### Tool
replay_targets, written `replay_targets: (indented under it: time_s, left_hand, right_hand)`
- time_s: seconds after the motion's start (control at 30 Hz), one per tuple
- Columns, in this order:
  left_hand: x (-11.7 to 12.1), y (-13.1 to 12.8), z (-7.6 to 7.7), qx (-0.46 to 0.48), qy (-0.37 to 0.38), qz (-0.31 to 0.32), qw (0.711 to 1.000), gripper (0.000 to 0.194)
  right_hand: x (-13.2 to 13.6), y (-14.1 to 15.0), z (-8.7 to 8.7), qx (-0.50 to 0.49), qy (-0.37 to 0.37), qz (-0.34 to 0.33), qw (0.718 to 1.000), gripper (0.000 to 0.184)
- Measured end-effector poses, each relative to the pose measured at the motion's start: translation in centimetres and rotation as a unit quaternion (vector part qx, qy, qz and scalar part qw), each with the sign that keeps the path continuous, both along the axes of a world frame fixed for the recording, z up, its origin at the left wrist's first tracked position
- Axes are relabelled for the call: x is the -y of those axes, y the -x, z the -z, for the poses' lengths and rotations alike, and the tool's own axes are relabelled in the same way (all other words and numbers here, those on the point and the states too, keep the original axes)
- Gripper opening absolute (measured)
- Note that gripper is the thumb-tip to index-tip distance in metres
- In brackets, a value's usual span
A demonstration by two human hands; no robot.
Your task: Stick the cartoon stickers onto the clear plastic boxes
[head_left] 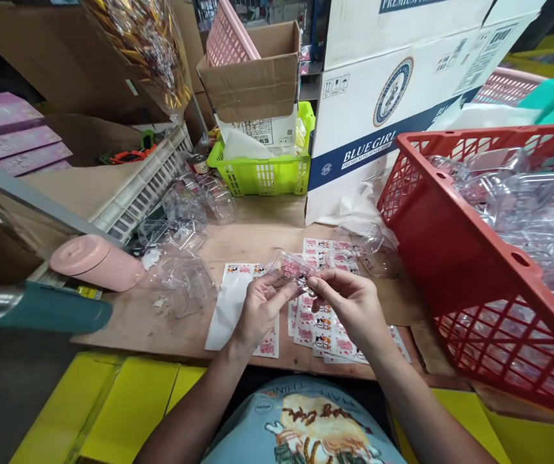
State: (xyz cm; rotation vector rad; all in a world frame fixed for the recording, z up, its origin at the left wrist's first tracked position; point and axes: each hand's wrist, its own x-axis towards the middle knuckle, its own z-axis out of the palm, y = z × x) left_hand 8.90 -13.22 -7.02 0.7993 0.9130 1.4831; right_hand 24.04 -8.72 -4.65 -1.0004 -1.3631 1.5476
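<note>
My left hand [264, 299] grips a small clear plastic box [284, 261] by its near left side, just above the table. A pink sticker [293, 270] with a small cartoon figure shows on the box. With thumb and fingers pinched, my right hand [349, 299] holds the sticker's right end against the box; its fingertips partly hide that end. Beneath the hands lie several printed sticker sheets [322, 325] with pink lettering and cartoon cats. A mostly bare white sticker sheet [226, 309] lies to the left, partly under my left forearm.
A red basket [474, 258] full of clear plastic boxes stands at the right. More clear boxes [187, 283] lie left, near a pink bottle [100, 261] and a teal bottle [64, 316]. Behind are a lime-green basket [257, 174] and a white carton [354, 129].
</note>
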Motion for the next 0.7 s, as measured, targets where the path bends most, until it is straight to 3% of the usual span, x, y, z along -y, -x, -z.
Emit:
replay_targets:
  time_s: [0.27, 0.7]
  left_hand:
    - [-0.2, 0.0, 0.6, 0.006, 0.016, -0.016, 1.0, 0.021]
    - [0.0, -0.1, 0.4, 0.001, 0.008, -0.004, 1.0, 0.019]
  right_hand:
    - [0.4, -0.2, -0.5, -0.015, -0.005, -0.009, 1.0, 0.027]
    - [-0.2, 0.1, 0.3, 0.03, -0.02, -0.004, 0.999, 0.036]
